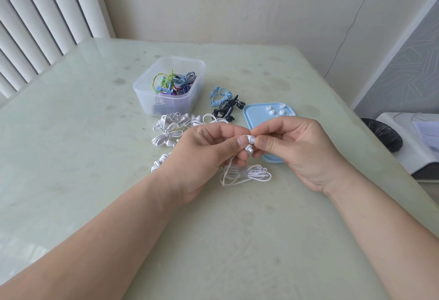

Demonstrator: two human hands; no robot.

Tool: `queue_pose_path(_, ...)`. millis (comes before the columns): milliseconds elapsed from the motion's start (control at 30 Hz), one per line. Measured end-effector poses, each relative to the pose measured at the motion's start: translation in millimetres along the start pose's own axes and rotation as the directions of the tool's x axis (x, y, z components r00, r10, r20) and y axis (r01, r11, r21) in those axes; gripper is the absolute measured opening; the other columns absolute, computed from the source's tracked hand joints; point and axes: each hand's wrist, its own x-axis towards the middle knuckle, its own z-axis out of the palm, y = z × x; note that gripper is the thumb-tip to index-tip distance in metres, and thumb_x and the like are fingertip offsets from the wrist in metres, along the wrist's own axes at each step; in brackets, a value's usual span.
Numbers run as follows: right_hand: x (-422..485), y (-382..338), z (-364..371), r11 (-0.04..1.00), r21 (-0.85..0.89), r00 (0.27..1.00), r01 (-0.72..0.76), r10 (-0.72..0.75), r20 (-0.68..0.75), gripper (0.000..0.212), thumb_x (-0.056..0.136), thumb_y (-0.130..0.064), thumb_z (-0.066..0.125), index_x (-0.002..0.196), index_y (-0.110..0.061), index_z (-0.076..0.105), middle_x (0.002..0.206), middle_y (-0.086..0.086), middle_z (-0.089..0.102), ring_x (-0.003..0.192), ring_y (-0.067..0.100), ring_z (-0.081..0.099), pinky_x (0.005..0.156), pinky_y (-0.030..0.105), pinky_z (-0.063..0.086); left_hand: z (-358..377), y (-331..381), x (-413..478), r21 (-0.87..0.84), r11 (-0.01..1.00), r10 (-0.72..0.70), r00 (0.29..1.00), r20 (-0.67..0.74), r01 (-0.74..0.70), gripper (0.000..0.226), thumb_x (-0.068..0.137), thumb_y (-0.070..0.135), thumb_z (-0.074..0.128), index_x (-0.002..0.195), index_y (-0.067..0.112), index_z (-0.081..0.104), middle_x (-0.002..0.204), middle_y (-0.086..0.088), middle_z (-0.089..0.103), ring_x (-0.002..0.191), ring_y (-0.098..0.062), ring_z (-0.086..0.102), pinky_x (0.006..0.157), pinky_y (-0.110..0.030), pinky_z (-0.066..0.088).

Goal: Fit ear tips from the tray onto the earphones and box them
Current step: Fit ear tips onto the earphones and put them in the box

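Head view: left hand (209,147) pinches the white earbud (248,149) by its stiff stem; right hand (297,152) pinches the ear tip (252,138), likely soft and slippery. Blue tray (251,115) lies at one o'clock.

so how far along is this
Boxed, it seems: coloured earphones in the clear box. In hand: left hand grips a white earbud, right hand pinches its end, probably fitting a tip. Left: white bundles, a blue set and a black set on the table; ear tips in the tray.
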Motion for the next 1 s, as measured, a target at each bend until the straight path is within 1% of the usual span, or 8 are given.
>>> queue_pose_path(133, 1, 3, 1, 0.999, -0.02, 0.997, 0.034, -0.036, -0.067, 0.01, 0.081, 0.0, 0.074, 0.091, 0.001, 0.073, 0.084, 0.021, 0.075, 0.073, 0.027, 0.071, 0.07, 0.032, 0.06, 1, 0, 2, -0.049, 0.999, 0.003, 0.999, -0.043, -0.005, 0.011, 0.096, 0.006, 0.068, 0.103, 0.004, 0.076, 0.079, -0.015, 0.069, 0.071, -0.023, 0.063, 0.074, -0.034, 0.054)
queue_pose_path(400, 3, 6, 0, 0.998, -0.062, 0.997, 0.011, -0.015, -0.07, 0.008, 0.088, 0.004, 0.07, 0.095, 0.004, 0.074, 0.085, 0.023, 0.075, 0.078, 0.031, 0.072, 0.073, 0.035, 0.062, 1, 0, 3, -0.078, 0.997, -0.01, 0.998, -0.064, 0.005, 0.014, 0.095, 0.005, 0.068, 0.107, -0.002, 0.073, 0.081, -0.014, 0.071, 0.074, -0.022, 0.065, 0.077, -0.033, 0.056)
queue_pose_path(533, 3, 4, 2, 0.99, -0.139, 0.993, 0.021, -0.037, -0.113, 0.011, 0.083, -0.005, 0.079, 0.091, 0.001, 0.076, 0.078, 0.018, 0.074, 0.067, 0.025, 0.068, 0.065, 0.03, 0.058, 2, 1, 2, -0.103, 0.995, -0.026, 0.996, -0.08, 0.018, 0.015, 0.093, -0.002, 0.069, 0.108, 0.0, 0.071, 0.085, -0.014, 0.074, 0.076, -0.022, 0.069, 0.078, -0.033, 0.058)
queue_pose_path(633, 5, 4, -5, 0.964, -0.267, 0.961, 0.008, -0.081, -0.265, 0.006, 0.084, -0.008, 0.081, 0.089, -0.011, 0.078, 0.07, 0.009, 0.072, 0.054, 0.017, 0.062, 0.055, 0.026, 0.052, 2, 3, 2, -0.163, 0.986, -0.049, 0.991, -0.124, 0.028, 0.021, 0.091, -0.005, 0.07, 0.111, -0.002, 0.07, 0.091, -0.017, 0.075, 0.078, -0.024, 0.072, 0.08, -0.033, 0.06)
queue_pose_path(733, 10, 11, -16, 0.876, -0.482, 0.912, -0.007, -0.191, -0.362, 0.011, 0.091, -0.01, 0.075, 0.095, -0.02, 0.078, 0.079, -0.006, 0.074, 0.065, 0.005, 0.064, 0.066, 0.026, 0.055, 2, 5, 4, -0.247, 0.968, -0.085, 0.983, -0.16, 0.043, 0.026, 0.092, -0.008, 0.068, 0.118, -0.005, 0.066, 0.097, -0.02, 0.073, 0.084, -0.027, 0.074, 0.082, -0.034, 0.061)
queue_pose_path(867, 20, 11, -12, 0.669, -0.739, 0.945, -0.081, -0.184, -0.271, 0.014, 0.093, -0.012, 0.07, 0.103, -0.018, 0.077, 0.082, -0.014, 0.07, 0.064, -0.001, 0.06, 0.069, 0.012, 0.048, 3, 8, 2, -0.293, 0.954, -0.114, 0.979, -0.167, 0.061, 0.027, 0.092, -0.008, 0.067, 0.119, -0.006, 0.065, 0.096, -0.02, 0.072, 0.09, -0.029, 0.075, 0.082, -0.034, 0.062)
queue_pose_path(933, 25, 7, -7, 0.558, -0.824, 0.97, -0.095, -0.135, -0.203, 0.011, 0.092, -0.016, 0.07, 0.1, -0.016, 0.077, 0.085, -0.007, 0.072, 0.072, 0.009, 0.065, 0.076, 0.025, 0.054, 3, 9, 1, -0.307, 0.949, -0.121, 0.978, -0.168, 0.065, 0.028, 0.092, -0.009, 0.066, 0.12, -0.007, 0.064, 0.096, -0.02, 0.072, 0.091, -0.03, 0.076, 0.081, -0.033, 0.062)
queue_pose_path(1000, 29, 5, -6, 0.448, -0.888, 0.985, -0.104, -0.08, -0.155, 0.009, 0.091, -0.017, 0.069, 0.087, -0.014, 0.076, 0.081, 0.003, 0.072, 0.076, 0.024, 0.067, 0.075, 0.036, 0.057, 4, 11, 1, -0.314, 0.947, -0.129, 0.977, -0.173, 0.069, 0.028, 0.092, -0.01, 0.066, 0.12, -0.008, 0.064, 0.097, -0.021, 0.071, 0.091, -0.031, 0.076, 0.08, -0.033, 0.062)
